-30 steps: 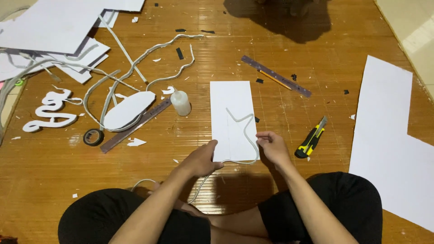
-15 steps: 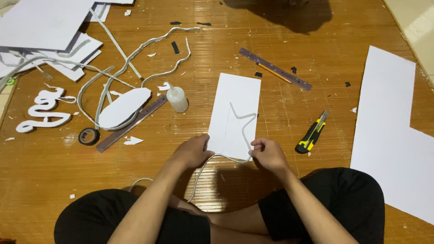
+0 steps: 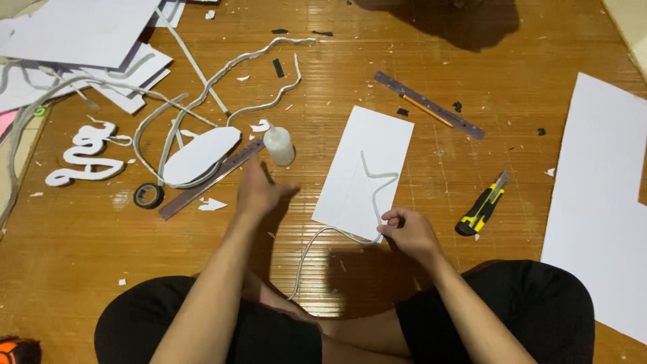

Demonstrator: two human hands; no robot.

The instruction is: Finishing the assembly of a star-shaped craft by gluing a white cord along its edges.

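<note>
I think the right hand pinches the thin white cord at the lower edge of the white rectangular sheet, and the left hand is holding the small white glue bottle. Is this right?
Not quite. In the head view, the left hand holds nothing: it is open, reaching toward the small white glue bottle but apart from it. The rest stands: the right hand pinches the thin white cord at the lower edge of the white rectangular sheet.

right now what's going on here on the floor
A person sits cross-legged on a wooden floor doing craft work. The right hand pinches a thin white cord bent into shape on a white sheet. The left hand is open and reaching toward a small white glue bottle, not touching it. A yellow utility knife, rulers, a tape roll and white cutouts lie around.
</note>
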